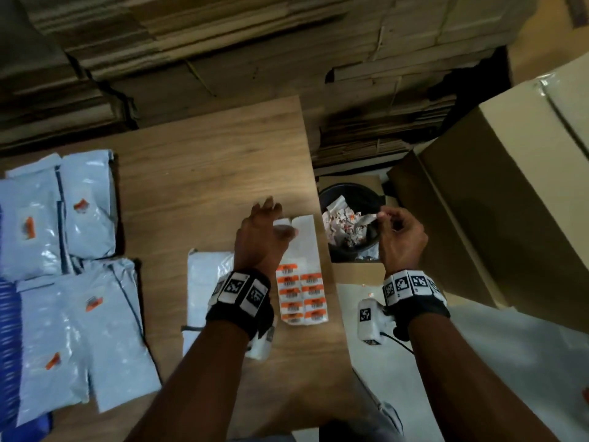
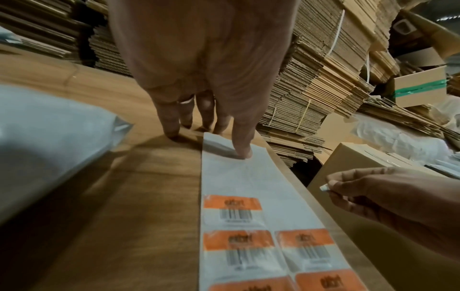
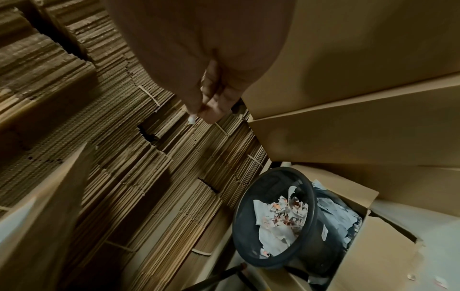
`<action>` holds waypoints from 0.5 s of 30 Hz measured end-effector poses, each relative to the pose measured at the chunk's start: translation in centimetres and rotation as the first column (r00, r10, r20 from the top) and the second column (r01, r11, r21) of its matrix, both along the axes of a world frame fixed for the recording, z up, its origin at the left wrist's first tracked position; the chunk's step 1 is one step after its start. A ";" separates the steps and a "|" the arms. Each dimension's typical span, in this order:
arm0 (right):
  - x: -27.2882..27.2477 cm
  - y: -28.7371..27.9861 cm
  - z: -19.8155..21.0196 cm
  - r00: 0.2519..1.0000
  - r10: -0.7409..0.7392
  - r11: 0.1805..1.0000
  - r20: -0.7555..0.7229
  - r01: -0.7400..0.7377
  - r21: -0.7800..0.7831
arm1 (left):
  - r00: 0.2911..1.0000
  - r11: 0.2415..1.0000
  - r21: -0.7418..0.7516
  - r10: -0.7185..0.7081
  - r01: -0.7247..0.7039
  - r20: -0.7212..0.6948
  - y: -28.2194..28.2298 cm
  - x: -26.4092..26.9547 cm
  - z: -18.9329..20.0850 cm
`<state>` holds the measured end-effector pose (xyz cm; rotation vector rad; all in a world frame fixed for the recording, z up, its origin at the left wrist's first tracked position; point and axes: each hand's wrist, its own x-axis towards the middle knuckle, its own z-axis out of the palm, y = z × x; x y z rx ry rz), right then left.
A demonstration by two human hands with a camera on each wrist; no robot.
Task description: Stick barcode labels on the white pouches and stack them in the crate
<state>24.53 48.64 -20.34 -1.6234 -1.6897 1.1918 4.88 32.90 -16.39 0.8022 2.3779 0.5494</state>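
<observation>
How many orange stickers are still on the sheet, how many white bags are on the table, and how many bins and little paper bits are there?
Orange barcode labels on the sheet: 9
Pouches showing a stuck-on label: 4
Pouch with no label showing: 1
Black bin: 1
Paper scrap pinched by the right hand: 1
Total: 16

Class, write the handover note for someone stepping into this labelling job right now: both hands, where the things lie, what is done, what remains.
Left hand: open, a fingertip pressing the bare end of the label sheet on the table.
Right hand: pinching a small white scrap above the black bin of paper waste.
Labelled pouches lie at the table's left. One pouch, no label showing, lies beside the sheet.
Left: drop the scrap, label that pouch, stack all in the crate, which I cannot clearly make out.
</observation>
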 end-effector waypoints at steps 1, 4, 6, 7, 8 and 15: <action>0.0 0.5 -0.5 0.999 -0.004 1.000 0.035 0.003 0.008 | 1.000 1.000 0.000 -0.004 0.004 -0.003 0.0 0.0 0.0; -0.2 1.6 -1.6 0.994 -0.001 1.000 0.107 0.002 -0.013 | 1.000 0.999 0.038 0.009 -0.008 -0.005 -0.1 0.5 0.1; -0.3 2.0 -2.1 0.993 0.028 0.999 0.118 -0.024 -0.028 | 1.000 0.998 0.052 0.029 -0.029 0.000 -0.2 0.7 0.0; -0.4 2.1 -2.2 0.993 0.037 0.999 0.112 -0.033 -0.032 | 0.999 0.998 0.053 0.032 -0.033 0.004 -0.2 0.7 0.0; -0.4 2.2 -2.3 0.994 0.045 0.999 0.104 -0.042 -0.033 | 0.999 0.998 0.054 0.033 -0.033 0.011 -0.3 0.7 -0.1; -0.5 2.5 -2.5 0.996 0.064 0.998 0.069 -0.062 -0.031 | 0.999 0.996 0.081 0.042 -0.043 0.018 -0.3 0.8 -0.3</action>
